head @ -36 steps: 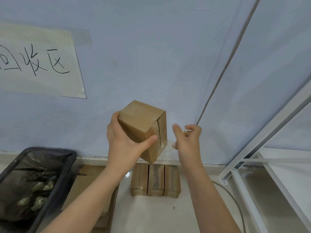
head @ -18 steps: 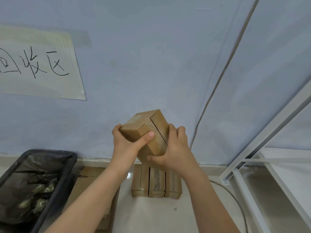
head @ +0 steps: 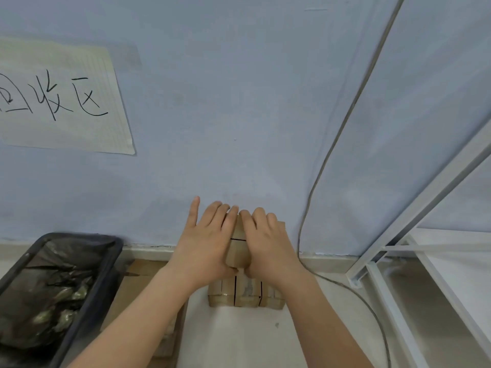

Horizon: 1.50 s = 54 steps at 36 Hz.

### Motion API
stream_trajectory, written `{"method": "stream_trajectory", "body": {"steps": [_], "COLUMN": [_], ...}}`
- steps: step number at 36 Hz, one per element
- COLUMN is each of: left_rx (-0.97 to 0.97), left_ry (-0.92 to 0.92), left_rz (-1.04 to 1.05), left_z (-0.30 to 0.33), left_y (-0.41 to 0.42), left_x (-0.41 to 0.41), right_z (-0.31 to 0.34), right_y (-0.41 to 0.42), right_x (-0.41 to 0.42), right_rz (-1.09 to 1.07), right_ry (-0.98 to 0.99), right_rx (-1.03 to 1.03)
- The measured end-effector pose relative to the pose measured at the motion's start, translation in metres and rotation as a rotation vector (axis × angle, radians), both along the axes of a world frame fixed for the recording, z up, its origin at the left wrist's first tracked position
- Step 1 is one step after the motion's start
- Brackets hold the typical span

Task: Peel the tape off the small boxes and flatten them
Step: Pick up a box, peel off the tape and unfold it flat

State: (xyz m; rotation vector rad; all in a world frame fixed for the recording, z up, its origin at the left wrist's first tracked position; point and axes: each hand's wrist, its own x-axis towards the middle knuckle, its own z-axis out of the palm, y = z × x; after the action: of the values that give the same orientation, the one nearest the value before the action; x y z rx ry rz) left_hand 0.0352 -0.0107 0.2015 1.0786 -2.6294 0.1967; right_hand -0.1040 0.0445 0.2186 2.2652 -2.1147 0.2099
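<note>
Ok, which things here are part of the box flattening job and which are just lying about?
Job:
left hand and right hand, both on the held box
row of small boxes on the floor
flat cardboard

Lying about:
lined black bin
handwritten sign
cable
white rack
</note>
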Motion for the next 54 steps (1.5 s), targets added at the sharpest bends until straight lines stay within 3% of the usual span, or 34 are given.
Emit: {"method": "stream_trajectory", "body": {"steps": [3,6,8,14,17,24,33,38,47,54], "left_rx": [-0.029,0.0,0.023,0.016,0.014,0.015,0.004,0.0,-0.008,-0.012], "left_ry": [0.01,0.017,0.047,0.122,0.131,0.162,0.152,0.145,0.191,0.181], "left_rz": [0.023,0.071,0.111,0.166,0.188,0.187,0.145,0.147,0.161,0.155], "left_z": [0.001,0.0,0.001,0.008,0.009,0.011,0.01,0.011,0.017,0.019], "left_y": [0.0,-0.003,-0.006,-0.017,-0.02,-0.019,-0.014,-0.014,-0.013,-0.012], "left_x": [0.003,0.006,0.007,0.013,0.017,0.018,0.013,0.012,0.014,0.015], "right_z": [0.002,0.014,0.018,0.019,0.026,0.026,0.04,0.042,0.025,0.019], "right_y": [-0.003,-0.004,-0.003,-0.007,-0.001,0.002,0.0,-0.001,-0.004,-0.006], "right_x": [0.001,-0.009,-0.019,-0.052,-0.067,-0.053,-0.042,-0.037,-0.031,-0.034], "right_rz": [0.037,-0.031,-0.086,-0.479,-0.608,-0.518,-0.613,-0.589,-0.466,-0.444], "right_ry": [-0.164,-0.662,-0.848,-0.989,-1.173,-1.231,-1.759,-1.565,-0.834,-0.792], "right_rx": [0.031,0.129,0.033,-0.461,-0.61,-0.534,-0.325,-0.183,-0.104,-0.141]}}
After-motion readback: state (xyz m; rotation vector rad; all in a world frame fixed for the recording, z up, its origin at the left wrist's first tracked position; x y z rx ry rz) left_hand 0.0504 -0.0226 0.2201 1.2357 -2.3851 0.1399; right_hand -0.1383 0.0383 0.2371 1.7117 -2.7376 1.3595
